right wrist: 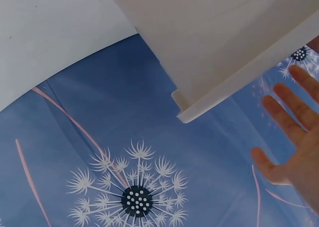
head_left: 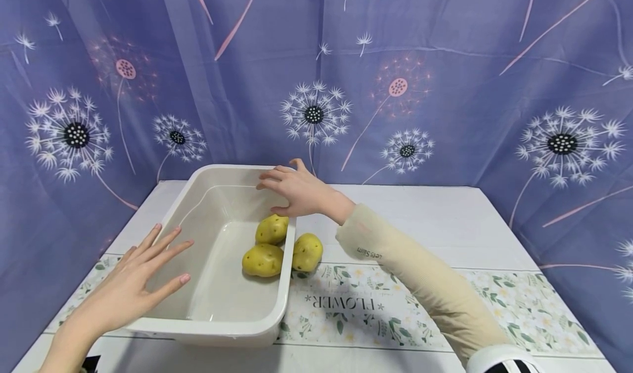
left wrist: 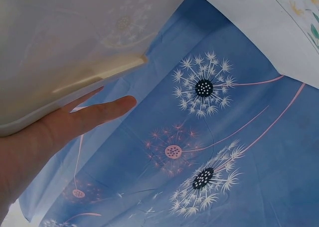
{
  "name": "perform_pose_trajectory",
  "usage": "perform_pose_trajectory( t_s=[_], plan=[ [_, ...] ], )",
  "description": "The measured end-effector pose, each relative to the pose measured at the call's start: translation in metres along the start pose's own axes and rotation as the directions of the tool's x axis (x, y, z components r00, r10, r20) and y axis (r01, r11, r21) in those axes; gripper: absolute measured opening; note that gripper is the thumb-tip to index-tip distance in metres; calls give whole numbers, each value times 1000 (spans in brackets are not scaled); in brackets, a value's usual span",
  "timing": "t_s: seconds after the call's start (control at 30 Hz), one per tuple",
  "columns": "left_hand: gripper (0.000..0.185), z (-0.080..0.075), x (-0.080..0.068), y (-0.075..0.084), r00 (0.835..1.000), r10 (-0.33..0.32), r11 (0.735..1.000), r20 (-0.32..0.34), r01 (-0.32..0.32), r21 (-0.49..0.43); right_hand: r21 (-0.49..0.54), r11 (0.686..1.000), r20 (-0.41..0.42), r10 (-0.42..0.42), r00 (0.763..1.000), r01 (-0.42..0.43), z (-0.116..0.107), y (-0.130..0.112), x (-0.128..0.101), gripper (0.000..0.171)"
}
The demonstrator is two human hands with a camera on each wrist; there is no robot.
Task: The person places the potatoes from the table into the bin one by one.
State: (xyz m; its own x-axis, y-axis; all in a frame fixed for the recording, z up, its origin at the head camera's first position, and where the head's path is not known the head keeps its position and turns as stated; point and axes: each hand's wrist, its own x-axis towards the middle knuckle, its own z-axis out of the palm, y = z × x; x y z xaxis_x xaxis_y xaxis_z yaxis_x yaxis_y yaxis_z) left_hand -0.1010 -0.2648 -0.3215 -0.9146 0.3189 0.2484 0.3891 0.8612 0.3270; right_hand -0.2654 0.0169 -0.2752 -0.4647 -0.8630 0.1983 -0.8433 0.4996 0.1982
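2 yellow potatoes (head_left: 264, 246) lie inside the white rectangular plastic tub (head_left: 277, 301) on the counter (head_left: 445, 219); a 3rd potato (head_left: 307, 252) rests just outside its right wall. The left hand (head_left: 129, 285) hovers flat, fingers spread, at the near-left rim. The right hand (head_left: 296, 189), fingers extended, rests over the far-right rim. Judged stiff, light, smooth-walled, load off-centre: take hold under the rolled rim on opposite sides.

The floral runner (head_left: 445, 301) lying across my desk (head_left: 445, 219) carries the word "FLOWER", upside down from where I sit. My right sleeve (head_left: 420, 274) bears small print reading roughly "let's slim", also upside down.
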Motion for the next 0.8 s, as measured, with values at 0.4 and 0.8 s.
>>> perform_pose_trajectory(
  t_s=[0.4,0.8],
  plan=[
    [54,1,0,-1,1000,1,1000,-10,-1,11,63,997,-103,-41,994,48,4,1,-12,40],
    [54,1,0,-1,1000,-2,1000,-7,2,16,110,991,-148,-55,987,71,4,2,-26,34]
  ],
)
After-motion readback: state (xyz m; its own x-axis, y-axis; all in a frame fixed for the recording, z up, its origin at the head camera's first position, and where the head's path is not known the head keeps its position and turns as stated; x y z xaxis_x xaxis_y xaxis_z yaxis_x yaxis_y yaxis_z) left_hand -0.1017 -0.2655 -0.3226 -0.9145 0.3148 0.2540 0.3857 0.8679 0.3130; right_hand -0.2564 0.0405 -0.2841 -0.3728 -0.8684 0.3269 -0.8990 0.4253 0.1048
